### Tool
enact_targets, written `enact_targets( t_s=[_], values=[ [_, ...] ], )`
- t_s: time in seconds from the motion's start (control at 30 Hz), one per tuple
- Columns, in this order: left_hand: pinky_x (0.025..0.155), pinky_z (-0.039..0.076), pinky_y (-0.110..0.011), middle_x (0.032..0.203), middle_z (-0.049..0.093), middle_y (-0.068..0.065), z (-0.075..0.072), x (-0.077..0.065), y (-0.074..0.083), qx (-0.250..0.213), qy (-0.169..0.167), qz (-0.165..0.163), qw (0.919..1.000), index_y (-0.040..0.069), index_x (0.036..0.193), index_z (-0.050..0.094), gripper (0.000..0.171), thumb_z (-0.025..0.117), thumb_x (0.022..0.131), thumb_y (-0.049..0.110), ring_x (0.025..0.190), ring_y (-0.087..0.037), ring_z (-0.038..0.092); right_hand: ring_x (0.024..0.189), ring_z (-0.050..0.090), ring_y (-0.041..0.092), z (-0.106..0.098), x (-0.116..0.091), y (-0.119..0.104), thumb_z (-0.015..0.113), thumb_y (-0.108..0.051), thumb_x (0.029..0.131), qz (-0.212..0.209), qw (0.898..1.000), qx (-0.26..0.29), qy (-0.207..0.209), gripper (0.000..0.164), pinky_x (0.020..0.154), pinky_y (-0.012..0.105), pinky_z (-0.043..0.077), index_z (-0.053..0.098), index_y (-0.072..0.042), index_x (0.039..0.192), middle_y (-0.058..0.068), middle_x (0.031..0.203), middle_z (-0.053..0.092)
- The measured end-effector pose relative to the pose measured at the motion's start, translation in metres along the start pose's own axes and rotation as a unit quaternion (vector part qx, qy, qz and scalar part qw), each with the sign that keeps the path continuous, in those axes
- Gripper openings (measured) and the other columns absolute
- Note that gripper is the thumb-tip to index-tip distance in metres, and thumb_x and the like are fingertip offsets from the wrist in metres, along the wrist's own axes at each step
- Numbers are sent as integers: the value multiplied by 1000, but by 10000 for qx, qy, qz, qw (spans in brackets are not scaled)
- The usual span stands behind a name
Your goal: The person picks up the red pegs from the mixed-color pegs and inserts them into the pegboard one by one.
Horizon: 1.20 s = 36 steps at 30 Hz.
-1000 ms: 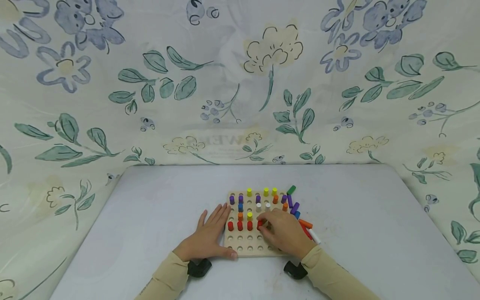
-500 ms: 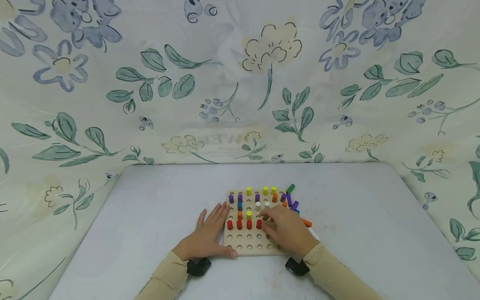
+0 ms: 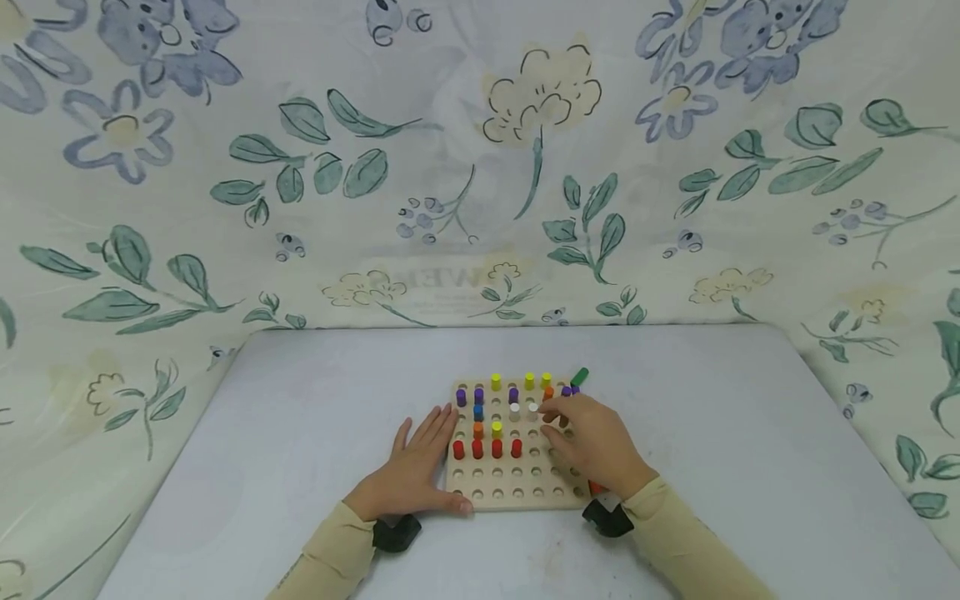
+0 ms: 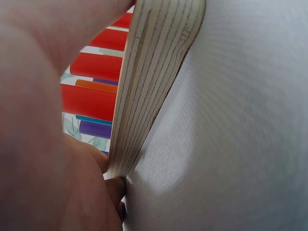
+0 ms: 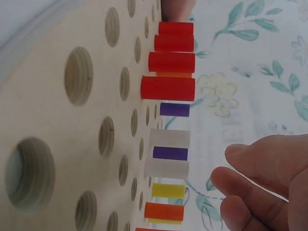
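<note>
A light wooden pegboard (image 3: 487,503) with rows of round holes lies on the table. Several red pegs (image 3: 497,449) stand upright in one row across its left and middle. My left hand (image 3: 411,477) rests along the board's left side, fingers spread, thumb at the near corner; the left wrist view has it against the layered wooden edge (image 4: 144,72). Over the board's right part hovers my right hand (image 3: 603,446), thumb and fingers apart. In the right wrist view nothing is between those fingers (image 5: 250,175), which are apart from the white pegs (image 5: 167,169).
Yellow (image 3: 496,382), purple (image 3: 461,397), blue (image 3: 478,412), orange (image 3: 477,430) and white pegs stand in the rows behind. A green peg (image 3: 580,377) lies by the far right corner. Other loose pegs to the right are mostly hidden by my right hand.
My right hand has let go of the rightmost red peg, which stays upright in the row, and has moved right and slightly away. The left hand keeps its place.
</note>
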<state>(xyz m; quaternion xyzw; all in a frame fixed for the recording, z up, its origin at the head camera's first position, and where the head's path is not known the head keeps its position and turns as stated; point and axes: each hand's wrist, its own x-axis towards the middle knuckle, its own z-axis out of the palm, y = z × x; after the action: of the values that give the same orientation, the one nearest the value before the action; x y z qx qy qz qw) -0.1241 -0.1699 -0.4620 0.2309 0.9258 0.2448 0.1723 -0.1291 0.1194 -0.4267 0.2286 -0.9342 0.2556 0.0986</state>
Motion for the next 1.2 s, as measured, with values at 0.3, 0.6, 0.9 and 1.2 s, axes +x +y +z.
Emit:
enact_targets(
  t_s=[0.3,0.6,0.9,1.2],
  values=[
    [116,-9,-65,168,5,-17,0,-1,0,-44,-27,-17,10000,0,160,8,131,76,73,70,154,-36,-2,78,61,13,-8,-1,4,82,-14,85,128,9997,14,218,23,66,27,52,74,-10,106,-2,88,69],
    [116,-9,-65,168,4,-16,1,-1,-2,-3,4,11,10000,1,160,7,132,75,73,72,154,-35,-2,74,60,14,-19,-2,16,81,-12,86,152,9992,63,374,21,65,28,51,74,-7,106,-3,85,69],
    [115,-9,-65,168,3,-17,2,-1,-3,-62,22,78,9999,0,160,7,131,75,73,70,154,-35,-2,81,61,19,-30,-7,30,77,-14,90,438,9985,122,307,20,70,33,52,73,-8,108,-2,88,68],
    [115,-9,-65,168,3,-16,1,-2,-2,-54,19,88,9999,0,160,7,131,75,73,71,154,-35,-2,79,60,19,-36,-11,38,73,-18,94,921,9955,168,122,23,64,28,51,72,-8,114,1,92,69]
  ],
)
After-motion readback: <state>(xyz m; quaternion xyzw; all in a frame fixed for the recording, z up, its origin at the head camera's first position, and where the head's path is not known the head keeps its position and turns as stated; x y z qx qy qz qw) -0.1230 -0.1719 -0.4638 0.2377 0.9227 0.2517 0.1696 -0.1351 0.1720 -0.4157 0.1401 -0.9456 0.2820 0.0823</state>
